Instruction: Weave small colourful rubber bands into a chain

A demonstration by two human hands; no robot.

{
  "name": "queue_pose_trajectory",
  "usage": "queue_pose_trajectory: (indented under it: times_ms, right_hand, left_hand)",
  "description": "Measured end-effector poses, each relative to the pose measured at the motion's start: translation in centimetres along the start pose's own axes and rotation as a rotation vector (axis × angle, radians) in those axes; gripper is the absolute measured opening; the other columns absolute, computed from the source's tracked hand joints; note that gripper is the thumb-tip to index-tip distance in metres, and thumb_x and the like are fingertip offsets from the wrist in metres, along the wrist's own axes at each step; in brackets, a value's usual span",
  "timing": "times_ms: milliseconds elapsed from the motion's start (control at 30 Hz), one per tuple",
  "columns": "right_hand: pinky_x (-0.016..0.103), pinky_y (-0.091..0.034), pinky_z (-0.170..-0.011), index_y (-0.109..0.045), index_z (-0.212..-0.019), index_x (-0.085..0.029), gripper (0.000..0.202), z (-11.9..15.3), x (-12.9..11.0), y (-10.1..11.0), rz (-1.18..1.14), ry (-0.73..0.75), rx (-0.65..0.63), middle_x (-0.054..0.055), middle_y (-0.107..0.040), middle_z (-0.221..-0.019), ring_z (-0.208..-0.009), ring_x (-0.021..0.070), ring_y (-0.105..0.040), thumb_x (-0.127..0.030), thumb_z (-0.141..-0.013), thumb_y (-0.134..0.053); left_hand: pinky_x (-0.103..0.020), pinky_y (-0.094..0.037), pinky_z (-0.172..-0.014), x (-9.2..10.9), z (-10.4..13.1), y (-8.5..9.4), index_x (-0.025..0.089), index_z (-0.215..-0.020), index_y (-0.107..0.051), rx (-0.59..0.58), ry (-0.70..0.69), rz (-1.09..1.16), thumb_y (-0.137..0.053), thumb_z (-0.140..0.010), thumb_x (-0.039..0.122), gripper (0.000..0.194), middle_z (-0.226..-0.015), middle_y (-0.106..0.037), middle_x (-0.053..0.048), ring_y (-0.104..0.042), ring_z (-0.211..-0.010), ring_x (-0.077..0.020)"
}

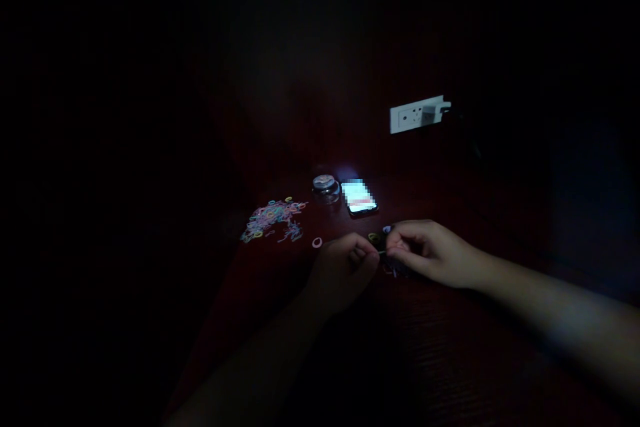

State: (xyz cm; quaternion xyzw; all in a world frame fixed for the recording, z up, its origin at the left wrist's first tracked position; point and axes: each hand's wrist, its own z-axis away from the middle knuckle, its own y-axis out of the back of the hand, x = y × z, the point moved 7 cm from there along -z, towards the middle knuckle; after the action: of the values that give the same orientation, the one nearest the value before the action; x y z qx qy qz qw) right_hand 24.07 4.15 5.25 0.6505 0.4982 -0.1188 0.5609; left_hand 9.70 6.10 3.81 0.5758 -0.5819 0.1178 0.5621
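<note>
between both hands [383, 253], apparently one thin light band [382, 252].

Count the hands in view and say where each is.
2. The left hand is beside the pink ring; the right hand is to its right, a thin strand between their fingertips. Darkness may hide others.

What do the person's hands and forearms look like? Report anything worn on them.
Both the left hand and right hand are ungloved. The right forearm shows no sleeve, watch or bracelet. The left forearm lies in deep shadow; no sleeve can be made out.
</note>
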Motion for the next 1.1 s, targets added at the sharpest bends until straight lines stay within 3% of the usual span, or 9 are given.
queue_pose_trajectory:
  times_ms: [500,700,1100]
  right_hand:
    - [0.022,-0.036,-0.052,-0.058,-0.079,-0.016,0.017,0.0,-0.5,-0.4,0.031,0.027,-0.059,-0.001,-0.052,-0.065,-0.057,0.0104,-0.044,-0.032,-0.086,-0.055]
    - [0.022,-0.037,-0.052,-0.060,-0.089,-0.017,0.017,0.2,-0.6,-0.6,-0.004,0.012,-0.096,-0.003,-0.048,-0.064,-0.058,0.0103,-0.042,-0.034,-0.087,-0.056]
    - [0.021,-0.033,-0.048,-0.053,-0.083,-0.018,0.021,0.3,-0.4,-1.5,-0.050,-0.016,-0.171,-0.003,-0.046,-0.065,-0.056,0.0093,-0.039,-0.038,-0.090,-0.053]
  left_hand:
    - [-0.019,-0.038,-0.051,0.4,-0.1,-0.1,0.017,-0.080,-0.057,-0.024,-0.013,0.009,-0.058,-0.083,0.027,0.010,-0.061,-0.056,0.003,-0.049,-0.055,-0.0078]
    - [-0.020,-0.038,-0.052,0.4,-0.1,-0.4,0.016,-0.079,-0.057,-0.049,0.009,0.021,-0.057,-0.082,0.027,0.011,-0.061,-0.054,0.003,-0.048,-0.055,-0.0084]
    - [-0.020,-0.036,-0.052,1.0,0.0,-0.6,0.016,-0.079,-0.058,-0.064,-0.010,0.067,-0.057,-0.082,0.025,0.009,-0.061,-0.053,0.003,-0.047,-0.055,-0.0078]
